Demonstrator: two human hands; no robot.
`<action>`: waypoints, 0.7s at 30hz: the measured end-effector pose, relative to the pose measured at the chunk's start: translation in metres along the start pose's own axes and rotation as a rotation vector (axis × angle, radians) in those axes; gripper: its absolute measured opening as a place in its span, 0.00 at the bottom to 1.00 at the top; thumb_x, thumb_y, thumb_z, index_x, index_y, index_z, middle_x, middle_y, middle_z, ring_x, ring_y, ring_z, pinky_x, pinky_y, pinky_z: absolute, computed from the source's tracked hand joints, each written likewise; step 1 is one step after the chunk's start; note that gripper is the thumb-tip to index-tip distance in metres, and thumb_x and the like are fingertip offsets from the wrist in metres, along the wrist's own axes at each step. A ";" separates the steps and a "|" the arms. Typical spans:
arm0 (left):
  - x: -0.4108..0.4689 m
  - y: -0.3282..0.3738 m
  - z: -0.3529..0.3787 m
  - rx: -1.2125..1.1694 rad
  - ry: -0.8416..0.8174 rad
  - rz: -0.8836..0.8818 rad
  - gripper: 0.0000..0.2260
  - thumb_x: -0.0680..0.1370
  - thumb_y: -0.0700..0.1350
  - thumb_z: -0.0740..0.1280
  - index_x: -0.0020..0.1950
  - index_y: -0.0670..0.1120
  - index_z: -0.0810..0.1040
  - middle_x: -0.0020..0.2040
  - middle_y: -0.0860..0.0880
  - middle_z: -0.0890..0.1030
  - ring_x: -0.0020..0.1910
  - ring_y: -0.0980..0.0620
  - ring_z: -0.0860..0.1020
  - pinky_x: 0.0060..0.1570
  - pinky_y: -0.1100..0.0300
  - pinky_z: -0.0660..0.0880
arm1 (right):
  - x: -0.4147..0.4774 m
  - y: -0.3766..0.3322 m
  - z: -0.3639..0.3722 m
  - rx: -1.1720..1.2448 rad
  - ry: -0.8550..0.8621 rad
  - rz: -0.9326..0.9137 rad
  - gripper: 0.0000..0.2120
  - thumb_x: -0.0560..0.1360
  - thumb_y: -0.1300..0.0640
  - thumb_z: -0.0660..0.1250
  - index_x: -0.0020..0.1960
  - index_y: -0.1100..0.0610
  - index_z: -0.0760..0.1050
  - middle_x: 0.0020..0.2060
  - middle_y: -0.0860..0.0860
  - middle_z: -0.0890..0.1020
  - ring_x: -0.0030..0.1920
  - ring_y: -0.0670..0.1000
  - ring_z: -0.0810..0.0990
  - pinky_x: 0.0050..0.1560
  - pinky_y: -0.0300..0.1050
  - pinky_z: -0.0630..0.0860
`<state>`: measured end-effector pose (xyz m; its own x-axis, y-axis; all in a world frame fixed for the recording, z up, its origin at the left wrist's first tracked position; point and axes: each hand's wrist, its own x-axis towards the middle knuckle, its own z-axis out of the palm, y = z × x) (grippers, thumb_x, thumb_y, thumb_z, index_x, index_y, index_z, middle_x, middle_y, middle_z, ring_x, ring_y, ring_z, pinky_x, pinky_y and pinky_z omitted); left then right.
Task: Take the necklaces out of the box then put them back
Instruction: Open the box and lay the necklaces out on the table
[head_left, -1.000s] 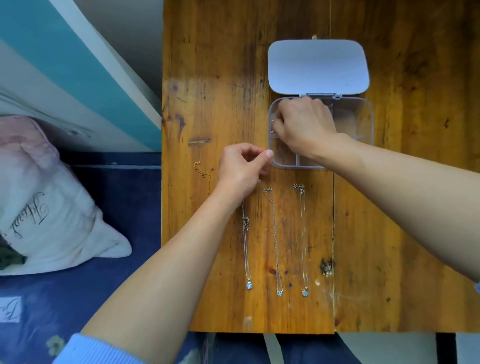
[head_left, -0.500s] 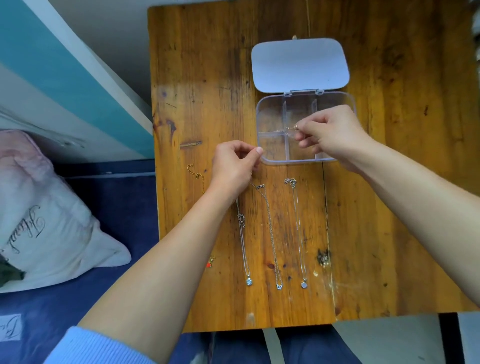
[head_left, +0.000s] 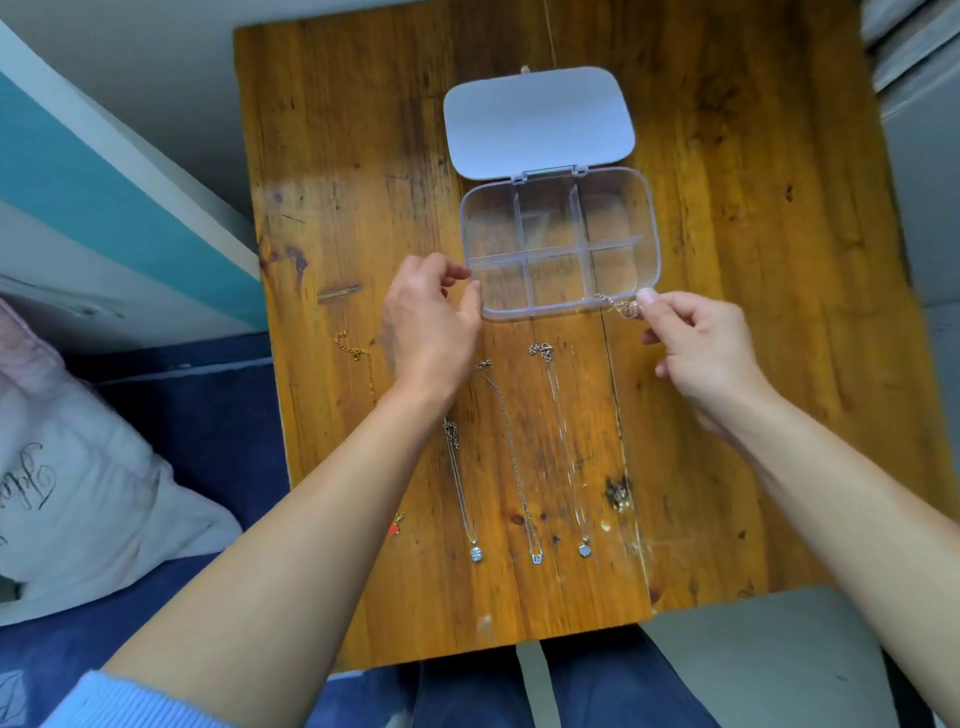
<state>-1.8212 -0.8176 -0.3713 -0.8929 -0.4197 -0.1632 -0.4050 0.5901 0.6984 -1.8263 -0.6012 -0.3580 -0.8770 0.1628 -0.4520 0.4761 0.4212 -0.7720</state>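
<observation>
A clear plastic box (head_left: 652, 228) with several compartments lies open on the wooden table (head_left: 337, 156), its white lid (head_left: 537, 122) folded back. The compartments look empty. My right hand (head_left: 696, 353) pinches a small gold necklace (head_left: 615, 304) just past the box's near right corner. My left hand (head_left: 428, 325) hovers at the box's near left corner, fingers curled apart and holding nothing. Three silver necklaces (head_left: 511, 457) lie stretched out side by side below the box. A gold chain (head_left: 358, 358) lies left of my left wrist.
A white pillow (head_left: 78, 478) and blue bedding (head_left: 218, 431) lie left of the table. A pale wall with a teal stripe (head_left: 104, 171) runs along the table's left edge. A grey floor patch (head_left: 753, 654) shows below the table's near right corner.
My right hand came out of the box and moved down and right to its near right corner, carrying the gold necklace. My left hand opened slightly beside the box.
</observation>
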 end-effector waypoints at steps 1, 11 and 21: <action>-0.003 0.005 0.001 0.035 0.011 0.076 0.05 0.75 0.45 0.69 0.48 0.45 0.81 0.48 0.46 0.81 0.49 0.46 0.78 0.48 0.55 0.74 | -0.001 0.001 -0.003 0.083 0.003 0.056 0.11 0.79 0.52 0.65 0.39 0.51 0.79 0.38 0.52 0.78 0.36 0.47 0.73 0.28 0.41 0.70; -0.007 0.063 0.062 0.346 -0.449 0.539 0.15 0.79 0.46 0.64 0.65 0.52 0.76 0.59 0.47 0.78 0.61 0.44 0.73 0.57 0.51 0.68 | 0.005 0.017 -0.031 0.666 -0.158 0.452 0.07 0.77 0.64 0.64 0.52 0.60 0.80 0.37 0.52 0.83 0.33 0.46 0.78 0.24 0.35 0.68; 0.008 0.066 0.078 0.241 -0.421 0.554 0.08 0.73 0.51 0.71 0.45 0.48 0.85 0.42 0.48 0.81 0.48 0.44 0.77 0.45 0.49 0.72 | 0.013 0.024 -0.042 0.749 -0.188 0.482 0.07 0.74 0.64 0.70 0.51 0.61 0.80 0.36 0.52 0.83 0.33 0.46 0.79 0.25 0.34 0.69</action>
<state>-1.8705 -0.7284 -0.3814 -0.9596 0.2553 -0.1185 0.1383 0.7944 0.5914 -1.8290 -0.5513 -0.3630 -0.5787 -0.0043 -0.8156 0.7632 -0.3554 -0.5396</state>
